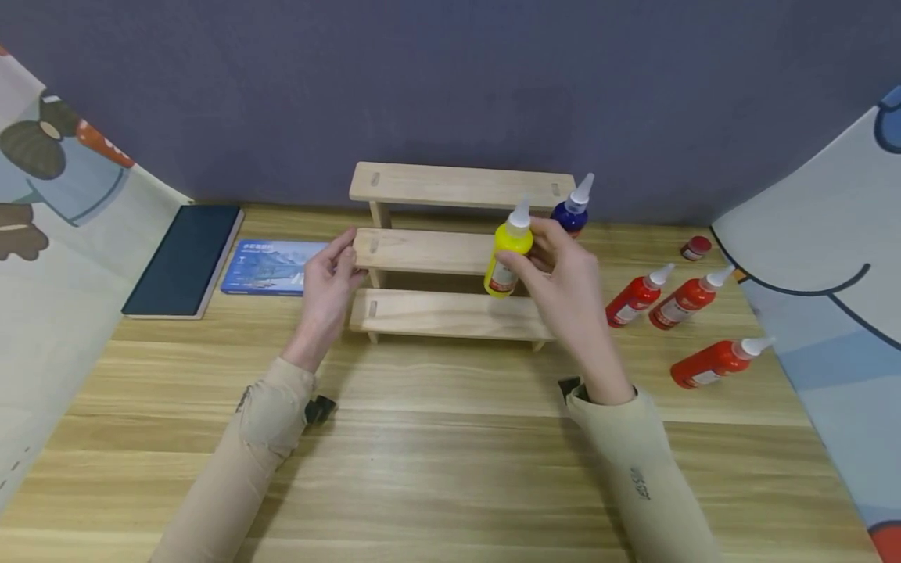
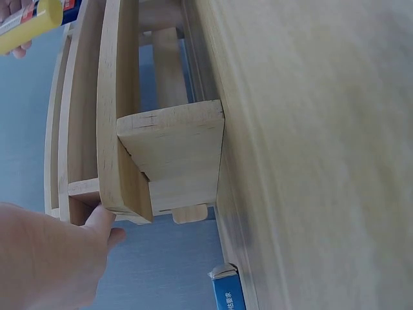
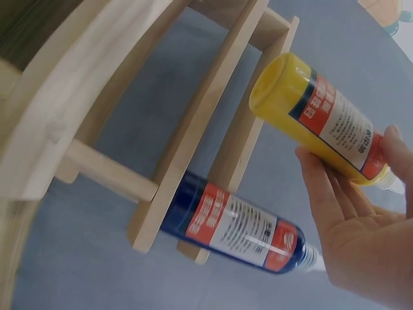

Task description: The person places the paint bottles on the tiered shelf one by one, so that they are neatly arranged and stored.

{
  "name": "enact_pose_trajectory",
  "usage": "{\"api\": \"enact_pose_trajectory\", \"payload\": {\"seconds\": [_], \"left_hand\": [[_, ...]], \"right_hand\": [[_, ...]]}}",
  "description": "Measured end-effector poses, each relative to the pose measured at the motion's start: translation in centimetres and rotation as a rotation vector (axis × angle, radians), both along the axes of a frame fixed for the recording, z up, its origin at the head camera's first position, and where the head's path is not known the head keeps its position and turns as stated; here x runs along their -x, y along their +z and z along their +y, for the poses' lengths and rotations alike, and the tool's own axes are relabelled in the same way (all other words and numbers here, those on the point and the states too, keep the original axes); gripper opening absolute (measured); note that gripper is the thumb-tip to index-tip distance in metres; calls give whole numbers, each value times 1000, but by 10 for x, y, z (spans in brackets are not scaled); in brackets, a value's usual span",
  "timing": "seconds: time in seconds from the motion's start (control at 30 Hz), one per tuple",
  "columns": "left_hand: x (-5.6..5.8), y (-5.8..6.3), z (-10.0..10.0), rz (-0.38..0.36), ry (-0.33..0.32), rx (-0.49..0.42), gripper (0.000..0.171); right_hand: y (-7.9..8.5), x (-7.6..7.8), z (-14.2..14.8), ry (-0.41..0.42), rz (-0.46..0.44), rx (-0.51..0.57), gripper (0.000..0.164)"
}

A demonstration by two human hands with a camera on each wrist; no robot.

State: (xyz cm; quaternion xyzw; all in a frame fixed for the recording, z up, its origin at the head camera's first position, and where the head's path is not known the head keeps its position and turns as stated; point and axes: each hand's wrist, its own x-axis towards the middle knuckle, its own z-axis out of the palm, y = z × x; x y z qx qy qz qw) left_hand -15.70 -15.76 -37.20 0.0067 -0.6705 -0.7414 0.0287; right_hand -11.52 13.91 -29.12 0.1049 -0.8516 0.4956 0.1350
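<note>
A three-tier wooden stepped rack (image 1: 436, 250) stands on the table. At the left end of its middle tier, my left hand (image 1: 328, 275) grips the board's edge; the left wrist view shows fingers (image 2: 100, 223) against that end. My right hand (image 1: 568, 283) holds a yellow paint bottle (image 1: 504, 262) with a white nozzle between thumb and fingers. The bottle is raised off the boards, slightly tilted, nozzle up. Just behind that hand is a dark blue paint bottle (image 3: 229, 223), its base at the middle board's right end; the hand partly hides it in the head view.
Right of the rack are three red paint bottles (image 1: 676, 305) and a small red jar (image 1: 696, 248). To the left lie a dark green book (image 1: 184, 262) and a blue box (image 1: 271, 267). A dark blue-grey partition (image 1: 450, 86) rises behind the rack.
</note>
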Motion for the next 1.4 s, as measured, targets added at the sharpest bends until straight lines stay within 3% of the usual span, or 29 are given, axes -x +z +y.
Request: {"api": "enact_pose_trajectory", "payload": {"seconds": [0.27, 0.83, 1.4], "left_hand": [[0, 0, -1, 0, -4, 13, 48], [0, 0, 1, 4, -9, 16, 48], [0, -1, -1, 1, 1, 4, 48]], "right_hand": [[2, 14, -19, 54, 14, 112, 43], [-4, 39, -40, -2, 19, 74, 47], [-13, 47, -44, -25, 15, 63, 52]]}}
